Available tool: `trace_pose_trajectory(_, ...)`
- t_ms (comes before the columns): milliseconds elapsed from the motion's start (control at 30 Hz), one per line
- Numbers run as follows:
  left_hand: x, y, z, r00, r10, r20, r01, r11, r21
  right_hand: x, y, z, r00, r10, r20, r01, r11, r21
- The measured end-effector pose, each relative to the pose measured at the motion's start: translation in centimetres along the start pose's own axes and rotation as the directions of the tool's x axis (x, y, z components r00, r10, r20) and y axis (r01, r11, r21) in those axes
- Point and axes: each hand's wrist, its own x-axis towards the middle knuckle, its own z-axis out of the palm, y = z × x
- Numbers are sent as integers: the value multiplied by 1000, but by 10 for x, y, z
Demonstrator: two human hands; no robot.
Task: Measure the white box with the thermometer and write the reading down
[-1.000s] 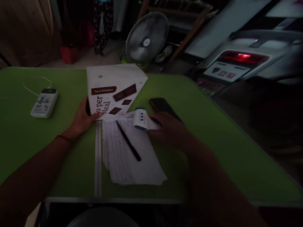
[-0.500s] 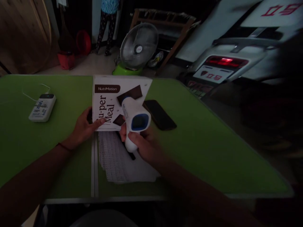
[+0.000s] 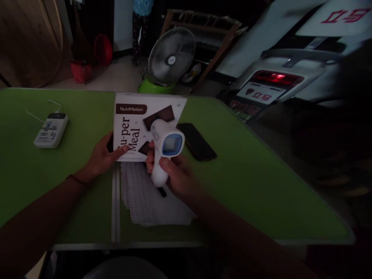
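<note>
Around the handle of a white infrared thermometer (image 3: 163, 149), the fingers (image 3: 164, 162) of the right hand (image 3: 174, 176) are wrapped tight, holding it upright above the green surface (image 3: 247, 186). Its blue-rimmed display faces the camera and glows faintly, and its nose points away toward a white box (image 3: 139, 120). That box is printed with "NutriMotion" and dark chocolate-bar pictures, and it stands on the surface just behind the thermometer. The left hand (image 3: 101, 157) rests against the box's lower left corner, its fingers partly curled with the tips touching the printed front face; a thin red band circles the left wrist.

Below the right hand lies a sheet of printed paper (image 3: 145, 201), and the end of a black pen (image 3: 162, 192) shows on it just under the thermometer's handle. A dark phone (image 3: 199, 143) lies flat just to the right of the box. Well apart to the left, a white power bank (image 3: 50, 130) with a white cable (image 3: 39, 112) sits on the surface.

Beyond the far edge of the surface stands a floor fan (image 3: 171, 58) on a green base. Further back, the legs of another person (image 3: 138, 29) show near a red bucket (image 3: 81, 69). To the right, the rear of a white vehicle (image 3: 279, 77) shows a red light.
</note>
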Motion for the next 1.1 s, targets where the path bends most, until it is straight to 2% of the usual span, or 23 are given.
trace_pose_trajectory(233,0,3,1,999,35,17,-34,999,-35,-1,5,-2,1000,-8,2,8,999,-47)
trace_pose_trajectory(467,1,0,1,999,34,0,-34,999,-30,-1,3,0,998,-55,25,54,997,48)
trace_pose_trajectory(767,1,-2,0,1000,24,-8,-25,1000,-19,-1,2,0,1000,-9,4,9,1000,-21)
trace_pose_trajectory(1100,1,-1,1,1000,25,-2,-25,998,-55,-1,-3,1,1000,26,8,-26,997,67)
